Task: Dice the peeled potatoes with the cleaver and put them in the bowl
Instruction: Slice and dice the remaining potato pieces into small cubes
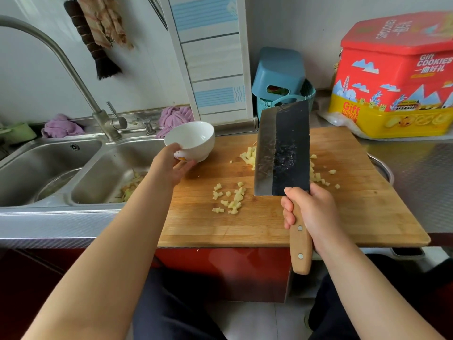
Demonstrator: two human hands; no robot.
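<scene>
Left hand [171,165] cradles the tilted white bowl [192,139] at ten o'clock; right hand [310,209] grips the raised cleaver [282,150] above diced potato [231,198].

— What do we have left of the desk [416,168]?
— A double steel sink [49,168] with a tall faucet [73,69], peelings [130,190] in its right basin, purple cloths [62,127] behind.
— And at the back?
— We see a blue basket [279,74] and a red and yellow Gift Cookies tin [397,77]; a brush [95,45] hangs on the wall.

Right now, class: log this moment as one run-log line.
left hand holds tilted bowl | right hand grips cleaver | diced potato on board
</scene>
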